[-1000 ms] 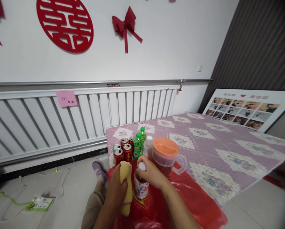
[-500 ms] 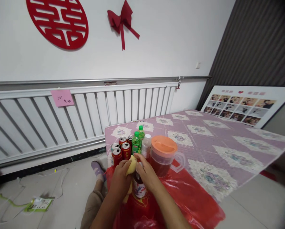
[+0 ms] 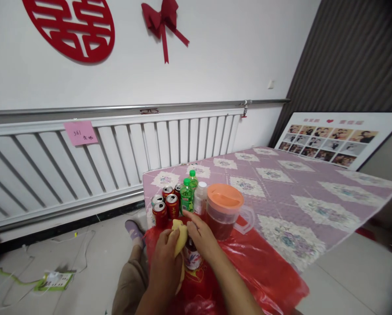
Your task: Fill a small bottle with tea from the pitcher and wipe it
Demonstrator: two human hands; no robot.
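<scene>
A crumpled yellow cloth is gripped in my left hand, part of it hanging down along the bottle. My right hand closes over the top of a dark bottle with a white, patterned label, its index finger stretched out. The bottle stands on red plastic sheeting, and its upper part is hidden by my fingers. Just beyond are several red drink cans, a green bottle, a second green bottle and a clear white-capped bottle.
Right of my hands stands a pitcher with an orange lid and dark liquid. A purple floral cloth covers the surface. A white radiator runs along the wall. A power strip and cables lie on the floor at left.
My left hand and the yellow cloth have moved slightly lower along the bottle. My right hand stays at the bottle's top, its index finger now straighter. The view has shifted a little.
</scene>
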